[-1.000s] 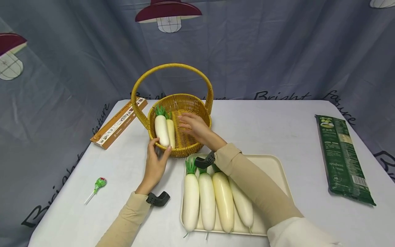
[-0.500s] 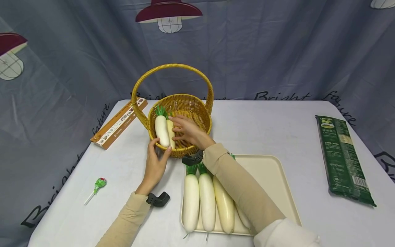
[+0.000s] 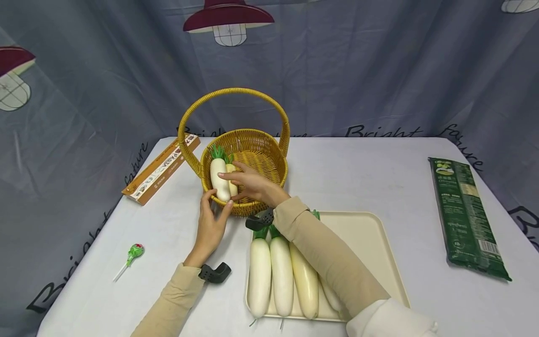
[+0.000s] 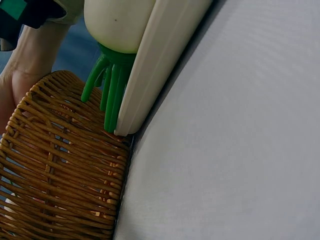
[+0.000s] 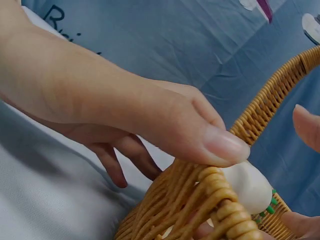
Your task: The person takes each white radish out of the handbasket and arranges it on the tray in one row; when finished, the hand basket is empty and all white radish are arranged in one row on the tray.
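Observation:
In the head view a yellow wicker basket [image 3: 267, 159] with a tall hoop handle holds two daikon radishes with green tops. One is a plump white daikon [image 3: 221, 186]; beside it lies a slimmer, yellowish daikon [image 3: 232, 188]. My left hand [image 3: 210, 229] grips the basket's near rim, and the right wrist view shows its thumb [image 5: 225, 145] laid over the wicker. My right hand [image 3: 254, 185] reaches into the basket with fingers spread over the yellowish daikon, one fingertip at the white one. In the right wrist view only parts of its fingers [image 5: 310, 130] show.
A cream tray [image 3: 370, 234] with several larger daikons [image 3: 260, 276] stands in front of the basket, partly under my right sleeve. A pasta box [image 3: 162, 168] lies behind left, a lollipop [image 3: 134, 252] at left, and a green spaghetti pack [image 3: 467, 215] at far right.
My right hand has moved left inside the basket, from beside the radishes to over them. My left hand has stayed at the rim.

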{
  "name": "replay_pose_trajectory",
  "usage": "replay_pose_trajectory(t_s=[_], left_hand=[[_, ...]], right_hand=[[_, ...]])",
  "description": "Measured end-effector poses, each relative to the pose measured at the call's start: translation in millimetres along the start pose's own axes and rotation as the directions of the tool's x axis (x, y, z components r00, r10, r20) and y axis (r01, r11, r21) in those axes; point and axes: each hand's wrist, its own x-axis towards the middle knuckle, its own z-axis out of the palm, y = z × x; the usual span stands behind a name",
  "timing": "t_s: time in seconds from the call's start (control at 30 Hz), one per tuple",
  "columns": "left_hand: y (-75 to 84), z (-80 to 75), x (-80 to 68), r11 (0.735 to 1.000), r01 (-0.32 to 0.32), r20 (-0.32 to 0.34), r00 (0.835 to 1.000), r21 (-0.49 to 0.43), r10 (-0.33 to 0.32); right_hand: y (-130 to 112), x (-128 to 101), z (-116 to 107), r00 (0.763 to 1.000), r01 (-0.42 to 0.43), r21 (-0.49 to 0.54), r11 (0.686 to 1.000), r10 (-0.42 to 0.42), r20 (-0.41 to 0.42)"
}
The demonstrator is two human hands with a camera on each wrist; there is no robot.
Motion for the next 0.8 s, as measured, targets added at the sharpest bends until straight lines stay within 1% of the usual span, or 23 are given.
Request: replay_pose_trajectory(t_s=[0.17,0.5,0.67,0.8], left_hand=[[1.2,0.5,0.4,1.000,-0.006,-0.004,1.000,0.000,0.006],[0.9,0.0,0.7,0.999,-0.017,0.015,1.000,-0.040,0.018],[0.9,0.1,0.4,1.000,-0.012,0.008,1.000,-0.027,0.013],[0.4,0.3,0.2,1.000,-0.013,0.003,1.000,-0.014,0.013]], right_hand=[[1.6,-0.3,3.3,1.000,0.023,-0.039,0.999,-0.023,-0.012],[4.3,1.5,5.4,0.998,0.013,-0.124,0.992,-0.020,-0.056],[4.4,0.9,6.8,0.997,0.020,-0.187,0.982,-0.034,-0.073],[5.0,0.4,6.8,0.996,0.029,-0.186,0.982,-0.044,-0.077]])
